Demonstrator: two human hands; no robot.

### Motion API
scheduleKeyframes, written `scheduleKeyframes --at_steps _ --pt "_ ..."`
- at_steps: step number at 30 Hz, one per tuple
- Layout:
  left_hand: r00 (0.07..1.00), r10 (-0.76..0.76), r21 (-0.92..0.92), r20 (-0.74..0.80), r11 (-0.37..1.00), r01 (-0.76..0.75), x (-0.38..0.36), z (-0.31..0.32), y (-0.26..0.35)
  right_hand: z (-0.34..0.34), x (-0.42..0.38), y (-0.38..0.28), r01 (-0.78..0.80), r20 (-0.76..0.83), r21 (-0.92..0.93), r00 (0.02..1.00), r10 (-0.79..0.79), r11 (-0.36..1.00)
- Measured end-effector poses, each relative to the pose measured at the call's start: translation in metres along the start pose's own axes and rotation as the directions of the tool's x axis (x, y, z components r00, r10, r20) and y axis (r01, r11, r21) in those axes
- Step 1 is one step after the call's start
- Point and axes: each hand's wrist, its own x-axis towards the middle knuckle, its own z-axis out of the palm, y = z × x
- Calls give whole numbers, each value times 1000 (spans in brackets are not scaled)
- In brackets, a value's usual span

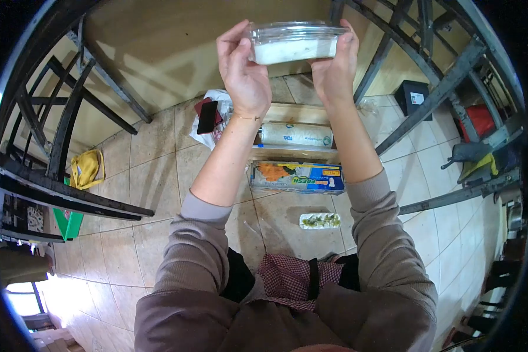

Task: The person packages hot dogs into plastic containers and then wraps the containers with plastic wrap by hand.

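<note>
Clear box (296, 29): up high between two hands, past the long box. It has white stuff (290, 51) in it. I can't tell if its lid is shut tight.
Left hand (244, 79): bent around one end, thumb in front.
Right hand (335, 73): bent a bit open around the other end, holding it too.
Drop: the sides look smooth, so it might slip if one hand lets go, and hit the floor (152, 188).
Spill: a big tip might push the white stuff out if the lid is loose.
Long box (299, 111): a clear roll (296, 135) lies in it.
Blue box (327, 179): just nearer; its inside is hidden.
Little white tray (303, 222): green bits (321, 219) sit in it.
</note>
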Motion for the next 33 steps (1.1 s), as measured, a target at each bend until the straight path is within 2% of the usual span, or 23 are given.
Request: scheduleKeyframes --at_steps 2,4,6,8,9,11,12,14,15,17,18,19,21,23,24,25,26,28,29,30,31,32,33 --pt "998 -52 2 32 999 52 -6 -2 -2 -8 6 2 22 -74 25 997 -20 999" --pt "989 -108 89 98 991 99 -12 -2 -4 -13 10 3 3 -187 61 982 8 998" --pt "984 -140 81 107 988 131 -16 -4 -9 -20 10 1 -31 -182 63 982 42 998" --pt "966 -233 -10 109 972 235 -20 -6 -14 -27 8 0 -66 -176 64 981 77 996" --pt "965 -237 -14 108 971 240 -19 -6 -15 -28 6 -1 -71 -174 29 982 75 997" --pt "915 -398 38 67 917 396 -15 -8 -17 -31 4 -4 -76 -174 -11 982 73 997" --pt "914 -401 36 67 916 400 -13 -9 -18 -32 4 -5 -68 -178 -40 982 60 997" --pt "827 -559 116 -65 818 563 -9 -12 -19 -37 4 -7 -56 -187 -69 982 43 996" --pt "825 -562 117 -62 817 565 -6 -14 -18 -39 5 -8 -46 -184 -87 982 29 995" --pt "700 -710 244 -79 667 704 -1 -19 -16 -44 5 -9 -37 -186 -105 982 17 994" --pt "697 -713 244 -78 664 707 -1 -17 -12 -45 4 -9 -36 -179 -90 984 19 995" --pt "666 -746 329 -24 623 710 -1 -11 -4 -47 3 -9 -36 -173 -75 985 22 997" --pt "617 -787 414 23 569 710 1 -3 6 -53 0 -6 -55 -176 -75 984 41 996" --pt "620 -780 811 86 417 411 -3 -3 12 -68 -9 1 -97 -210 -76 974 79 992" --pt "592 -803 808 67 392 441 -6 -8 12 -77 -14 6 -116 -160 -113 982 97 987" --pt "525 -842 888 127 332 319 -5 -14 8 -85 -21 8 -134 -107 -149 987 119 980" --pt "444 -879 941 175 281 187 -9 -21 2 -95 -32 7 -166 -142 -152 979 144 974" --pt "438 -886 940 154 267 211 -29 -35 -14 -103 -54 -3 -327 -134 -337 945 299 883" --pt "412 -891 947 190 277 162 -40 -43 -24 -102 -66 -7 -269 -211 -513 960 183 815" --pt "387 -893 951 231 292 105 -50 -48 -32 -116 -80 -5 -294 -232 -511 952 199 808" --pt "315 -923 957 221 267 111 -59 -49 -38 -134 -95 -4 -322 -202 -475 946 255 819" --pt "303 -929 958 215 261 120 -69 -54 -46 -151 -105 -2 -349 -169 -437 937 305 829" --pt "304 -922 966 241 258 17 -83 -64 -58 -152 -120 -9 -379 -169 -448 925 340 810"
